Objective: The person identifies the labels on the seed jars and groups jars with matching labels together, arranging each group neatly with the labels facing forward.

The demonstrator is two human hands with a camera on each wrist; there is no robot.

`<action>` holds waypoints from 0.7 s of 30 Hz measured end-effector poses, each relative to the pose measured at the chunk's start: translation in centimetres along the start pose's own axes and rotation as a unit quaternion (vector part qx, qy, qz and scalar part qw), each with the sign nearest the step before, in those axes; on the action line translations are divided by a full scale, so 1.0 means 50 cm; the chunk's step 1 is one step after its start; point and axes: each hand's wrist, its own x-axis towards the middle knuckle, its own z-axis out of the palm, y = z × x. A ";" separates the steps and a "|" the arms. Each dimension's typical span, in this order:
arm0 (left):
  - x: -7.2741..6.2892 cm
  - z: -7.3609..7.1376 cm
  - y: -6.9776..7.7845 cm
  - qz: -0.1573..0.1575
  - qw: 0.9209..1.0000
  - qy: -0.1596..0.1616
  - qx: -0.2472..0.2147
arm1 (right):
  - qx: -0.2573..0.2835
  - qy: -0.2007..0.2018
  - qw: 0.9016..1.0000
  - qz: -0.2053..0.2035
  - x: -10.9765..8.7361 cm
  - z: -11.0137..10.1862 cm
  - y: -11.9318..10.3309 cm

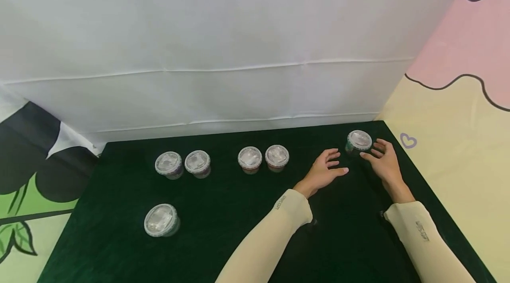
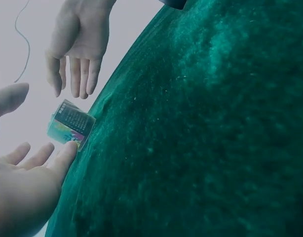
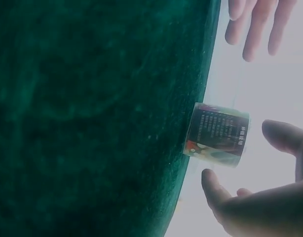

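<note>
A small clear plastic cup with a lid (image 1: 359,140) stands at the far right corner of the dark green table. In the right wrist view a printed label wraps the cup (image 3: 218,134). Just right of it is my right hand (image 1: 385,164), fingers spread and loosely bent, with a gap to the cup in the right wrist view. My left hand (image 1: 322,172) hovers to the cup's left, its fingers extended and holding nothing. The left wrist view has the labelled cup (image 2: 71,124) beyond the left fingertips, with the right hand (image 2: 81,39) above it.
Two lidded cups (image 1: 169,164) stand side by side at the back left, and another pair (image 1: 250,159) near the back middle. One more cup (image 1: 161,220) is nearer on the left. Behind the green table (image 1: 223,234) hangs a white cloth (image 1: 223,30).
</note>
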 end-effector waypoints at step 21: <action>0.077 0.035 -0.002 -0.015 0.999 0.010 0.043 | -0.025 -0.008 1.000 -0.014 0.035 0.013 0.001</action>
